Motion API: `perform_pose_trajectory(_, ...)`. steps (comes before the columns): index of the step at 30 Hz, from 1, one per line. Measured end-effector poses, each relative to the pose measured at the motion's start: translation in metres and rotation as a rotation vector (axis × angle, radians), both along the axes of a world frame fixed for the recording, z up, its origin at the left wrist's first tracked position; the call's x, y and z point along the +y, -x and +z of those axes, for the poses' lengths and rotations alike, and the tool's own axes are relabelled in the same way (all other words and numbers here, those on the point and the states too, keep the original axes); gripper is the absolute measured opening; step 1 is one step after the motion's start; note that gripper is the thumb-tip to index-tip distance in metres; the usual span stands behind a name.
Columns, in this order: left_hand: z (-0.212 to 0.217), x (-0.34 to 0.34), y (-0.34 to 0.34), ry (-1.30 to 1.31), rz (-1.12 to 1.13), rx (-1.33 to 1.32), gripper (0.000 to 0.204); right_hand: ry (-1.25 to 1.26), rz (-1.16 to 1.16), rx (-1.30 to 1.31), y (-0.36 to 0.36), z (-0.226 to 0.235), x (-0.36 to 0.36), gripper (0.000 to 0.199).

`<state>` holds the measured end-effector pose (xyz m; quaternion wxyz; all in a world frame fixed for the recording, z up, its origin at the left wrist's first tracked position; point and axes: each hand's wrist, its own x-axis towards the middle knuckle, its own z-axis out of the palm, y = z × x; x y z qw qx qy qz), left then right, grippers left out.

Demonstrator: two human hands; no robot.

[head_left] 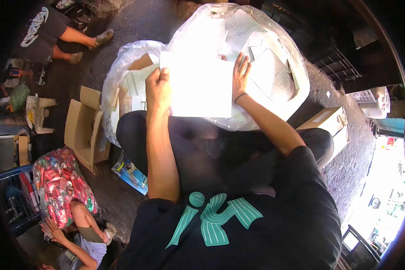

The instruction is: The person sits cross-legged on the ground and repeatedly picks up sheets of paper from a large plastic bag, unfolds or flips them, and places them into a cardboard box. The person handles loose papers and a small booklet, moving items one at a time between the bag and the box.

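Note:
My left hand is closed on the left edge of a bright white sheet of paper, its thumb lying over the front. Glare washes out the sheet's face, so I cannot tell whether it is one sheet or a stack. Along the sheet's right edge rests my right hand, fingers stretched and apart; part of it is hidden by the paper. Beyond and below is a large clear plastic bag full of loose printed papers. A smaller clear bag with paper and cardboard stands to its left.
An open cardboard box stands left of my knee, a closed carton right. At lower left a person sits by a bag of crushed cans. Another person's legs show at upper left. Black crates stand at upper right.

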<state>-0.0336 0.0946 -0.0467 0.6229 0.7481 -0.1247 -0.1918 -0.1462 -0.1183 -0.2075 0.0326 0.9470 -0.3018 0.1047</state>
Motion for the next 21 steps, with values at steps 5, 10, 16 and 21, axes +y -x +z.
perform_pose_trajectory(5, 0.022, 0.011, 0.005, -0.020, -0.026, -0.062, 0.029, -0.107, 0.065, 0.161, -0.006, 0.060, 0.007, 0.049)
perform_pose_trajectory(10, 0.041, 0.003, 0.020, 0.055, -0.005, -0.095, 0.026, -0.371, 0.033, -0.033, 0.027, 0.123, -0.035, 0.034)
perform_pose_trajectory(16, 0.051, 0.002, 0.022, 0.359, -0.185, 0.068, 0.018, -1.032, 0.076, -0.444, 0.076, 0.172, -0.008, 0.057)
perform_pose_trajectory(21, 0.018, -0.028, 0.038, 0.709, -0.039, 0.437, 0.022, -2.170, -0.288, -1.105, 0.138, 0.140, 0.019, 0.095)
